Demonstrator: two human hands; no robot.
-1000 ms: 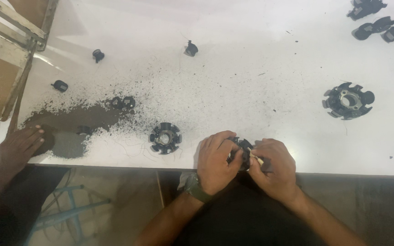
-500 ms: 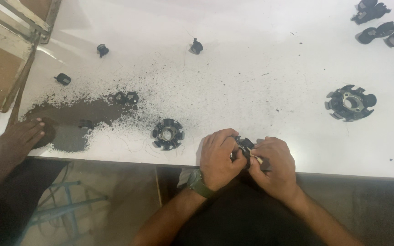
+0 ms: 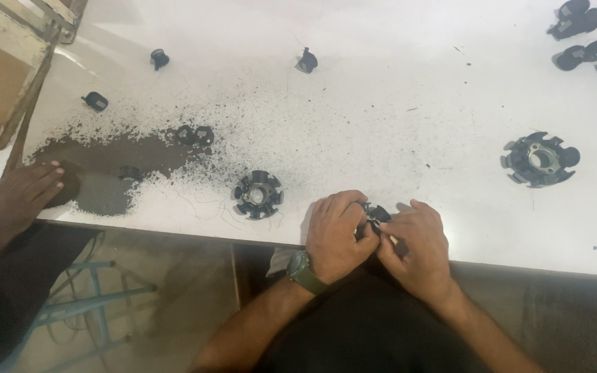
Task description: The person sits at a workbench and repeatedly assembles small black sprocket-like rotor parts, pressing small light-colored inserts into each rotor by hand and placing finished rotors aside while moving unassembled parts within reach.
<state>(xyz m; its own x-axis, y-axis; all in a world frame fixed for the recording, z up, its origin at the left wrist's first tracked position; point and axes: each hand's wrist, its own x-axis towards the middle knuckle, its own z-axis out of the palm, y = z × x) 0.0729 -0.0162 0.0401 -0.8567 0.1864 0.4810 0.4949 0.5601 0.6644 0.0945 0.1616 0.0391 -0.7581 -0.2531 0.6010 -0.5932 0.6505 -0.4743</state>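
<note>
My left hand (image 3: 336, 233) and my right hand (image 3: 414, 245) are pressed together at the near edge of the white table (image 3: 381, 90). Both grip a small black toothed part (image 3: 374, 214), mostly hidden by my fingers. A dark watch sits on my left wrist (image 3: 303, 271). A black ring-shaped part with radial teeth (image 3: 258, 194) lies just left of my left hand. A larger similar toothed ring (image 3: 539, 159) lies to the right, further back.
Dark powder and grit (image 3: 112, 162) spread over the table's left part, with small black pieces in it. Another person's hand (image 3: 25, 193) rests at the left edge. Small black caps (image 3: 306, 61) and parts (image 3: 589, 41) lie farther back. A wooden crate (image 3: 1, 76) stands at far left.
My hands stay together on the small part with only slight finger movement. The view has shifted a little; the other person's hand has barely moved.
</note>
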